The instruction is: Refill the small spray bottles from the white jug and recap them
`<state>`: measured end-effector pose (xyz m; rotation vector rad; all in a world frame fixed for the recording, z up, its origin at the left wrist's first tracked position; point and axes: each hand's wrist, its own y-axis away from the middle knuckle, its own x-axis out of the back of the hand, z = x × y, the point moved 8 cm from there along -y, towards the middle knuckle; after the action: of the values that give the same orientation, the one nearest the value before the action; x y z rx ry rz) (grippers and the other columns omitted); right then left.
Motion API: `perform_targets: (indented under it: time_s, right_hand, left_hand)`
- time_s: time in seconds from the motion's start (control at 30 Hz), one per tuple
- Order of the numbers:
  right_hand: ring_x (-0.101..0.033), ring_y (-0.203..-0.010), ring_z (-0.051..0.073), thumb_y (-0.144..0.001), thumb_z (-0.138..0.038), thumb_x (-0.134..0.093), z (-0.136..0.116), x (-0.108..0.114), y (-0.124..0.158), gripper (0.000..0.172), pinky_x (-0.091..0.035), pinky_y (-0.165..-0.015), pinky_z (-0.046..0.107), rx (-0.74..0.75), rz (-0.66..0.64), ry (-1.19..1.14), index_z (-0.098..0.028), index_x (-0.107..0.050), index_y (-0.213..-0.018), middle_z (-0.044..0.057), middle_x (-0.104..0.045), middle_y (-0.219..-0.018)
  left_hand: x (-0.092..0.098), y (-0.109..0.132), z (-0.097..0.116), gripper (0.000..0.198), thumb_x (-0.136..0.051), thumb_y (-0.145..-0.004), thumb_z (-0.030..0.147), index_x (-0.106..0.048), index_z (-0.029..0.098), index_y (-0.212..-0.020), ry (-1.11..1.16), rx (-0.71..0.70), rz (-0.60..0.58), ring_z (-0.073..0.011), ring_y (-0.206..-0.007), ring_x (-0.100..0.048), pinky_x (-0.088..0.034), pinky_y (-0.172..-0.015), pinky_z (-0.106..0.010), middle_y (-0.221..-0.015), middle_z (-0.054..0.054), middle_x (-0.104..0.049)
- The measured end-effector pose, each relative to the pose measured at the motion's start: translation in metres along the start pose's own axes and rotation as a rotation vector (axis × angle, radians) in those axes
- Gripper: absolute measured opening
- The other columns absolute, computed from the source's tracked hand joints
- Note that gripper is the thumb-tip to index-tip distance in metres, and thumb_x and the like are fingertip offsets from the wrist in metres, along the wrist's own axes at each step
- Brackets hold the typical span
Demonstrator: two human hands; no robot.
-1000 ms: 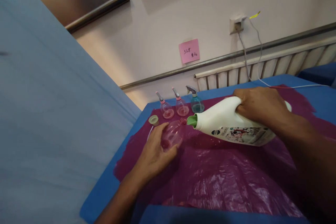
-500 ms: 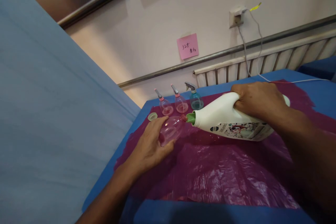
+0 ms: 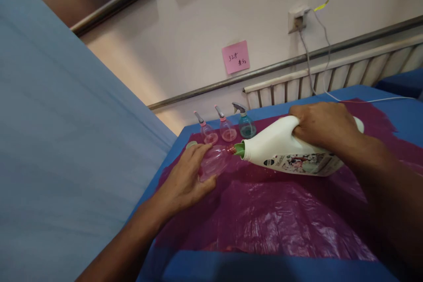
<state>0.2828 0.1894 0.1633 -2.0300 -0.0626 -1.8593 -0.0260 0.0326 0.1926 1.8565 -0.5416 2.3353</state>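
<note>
- I am holding the clear pink bottle point(image 3: 214, 161) in my left grip point(image 3: 187, 176), fingers along its far side and thumb along its near side; the undersides of my fingers are staying out of sight.
- I am gripping the white jug point(image 3: 287, 150) by its handle with my right grip point(image 3: 325, 123), fingers wrapping round it.
- The pink bottle is lying tilted just right of my left grip, its long axis running from its base at the near left to its neck at the far right.
- The jug is leaning well over, its long axis running roughly left to right, its mouth facing left towards the bottle.
- The green spout point(image 3: 239, 149) in the jug's mouth is meeting the bottle's neck; whether it is sitting inside or only touching the rim, I am not managing to tell.
- My left grip is being the nearer one to this meeting point; my right grip is staying well to the right of it.
- Beyond the bottle, two pink spray bottles point(image 3: 228, 133) and a blue spray bottle point(image 3: 247, 128) are standing in a row.
- A purple plastic sheet point(image 3: 257, 220) is covering much of the blue worktop point(image 3: 198, 269) below my grips.
</note>
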Motion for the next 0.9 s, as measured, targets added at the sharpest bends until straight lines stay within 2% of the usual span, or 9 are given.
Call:
perform_targets:
  time_s: [0.2, 0.53, 0.7, 0.9]
  right_hand:
    - [-0.069, -0.079, 0.029, -0.095, -0.04, -0.05, -0.001, 0.001, 0.001, 0.032, -0.025, -0.063, 0.038, 0.004, -0.007, 0.012, -0.025, -0.076, -0.106, 0.014, -0.081, -0.094]
    - [-0.067, -0.079, 0.028, -0.094, -0.037, -0.051, -0.003, 0.003, 0.002, 0.03, -0.025, -0.064, 0.038, 0.009, -0.026, 0.002, -0.025, -0.076, -0.106, 0.015, -0.08, -0.094]
    - [-0.065, -0.078, 0.026, -0.095, -0.038, -0.051, -0.003, 0.003, 0.002, 0.029, -0.024, -0.065, 0.037, 0.005, -0.023, -0.008, -0.025, -0.076, -0.104, 0.014, -0.079, -0.092]
    - [-0.065, -0.078, 0.027, -0.095, -0.037, -0.051, -0.004, 0.004, 0.002, 0.031, -0.024, -0.065, 0.038, 0.018, -0.035, 0.0, -0.024, -0.076, -0.106, 0.015, -0.08, -0.095]
  left_hand:
    - [0.002, -0.003, -0.001, 0.079, -0.076, -0.094, 0.029, -0.041, 0.035, -0.165, -0.07, -0.014, -0.052, -0.0389, -0.145, -0.06, -0.059, -0.121, -0.063, -0.161, -0.013, -0.055]
    - [0.008, -0.009, 0.004, 0.076, -0.07, -0.096, 0.03, -0.039, 0.029, -0.166, -0.16, -0.003, -0.156, -0.0397, -0.154, -0.055, -0.056, -0.125, -0.061, -0.168, -0.015, -0.05]
    - [0.012, -0.014, 0.01, 0.077, -0.07, -0.095, 0.026, -0.038, 0.027, -0.166, -0.194, -0.044, -0.156, -0.0391, -0.152, -0.057, -0.056, -0.124, -0.06, -0.168, -0.017, -0.053]
    - [0.016, -0.019, 0.014, 0.077, -0.073, -0.091, 0.024, -0.045, 0.023, -0.163, -0.242, -0.067, -0.166, -0.0394, -0.151, -0.059, -0.057, -0.125, -0.057, -0.168, -0.018, -0.054]
